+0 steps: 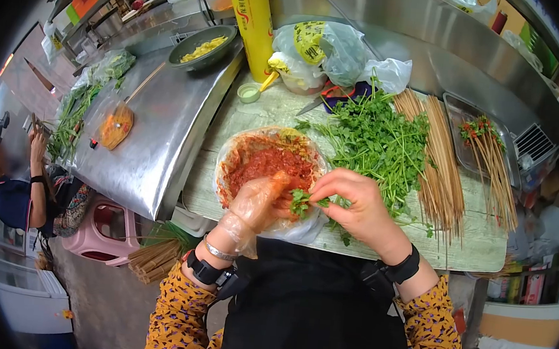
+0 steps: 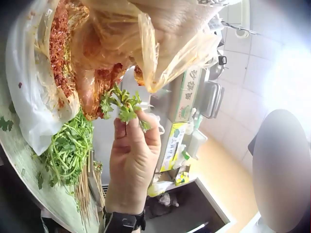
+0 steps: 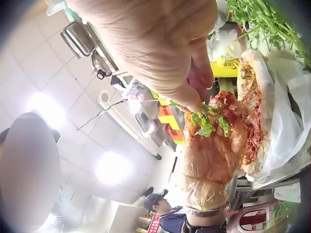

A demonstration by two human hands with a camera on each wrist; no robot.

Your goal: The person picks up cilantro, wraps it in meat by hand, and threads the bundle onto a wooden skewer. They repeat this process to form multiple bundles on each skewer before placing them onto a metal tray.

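A bowl lined with a plastic bag (image 1: 227,144) holds red minced filling (image 1: 270,166). Over its near edge is the left hand (image 1: 255,202), in a clear plastic glove stained red, with curled fingers around something reddish, partly hidden by the glove. The bare right hand (image 1: 356,204) pinches a small sprig of green leaves (image 1: 300,203) between thumb and fingers, right beside the gloved fingers. In the right wrist view the leaves (image 3: 206,124) lie against the red-smeared glove (image 3: 209,160). A heap of leafy herbs (image 1: 382,143) lies behind the right hand.
Right of the herbs lie many wooden skewers (image 1: 443,169) and a metal tray (image 1: 476,135) with filled skewers. Behind the bowl are plastic bags (image 1: 337,46), scissors (image 1: 311,106), a small green cup (image 1: 249,93) and a yellow box (image 1: 251,22). A person (image 1: 16,185) is at far left.
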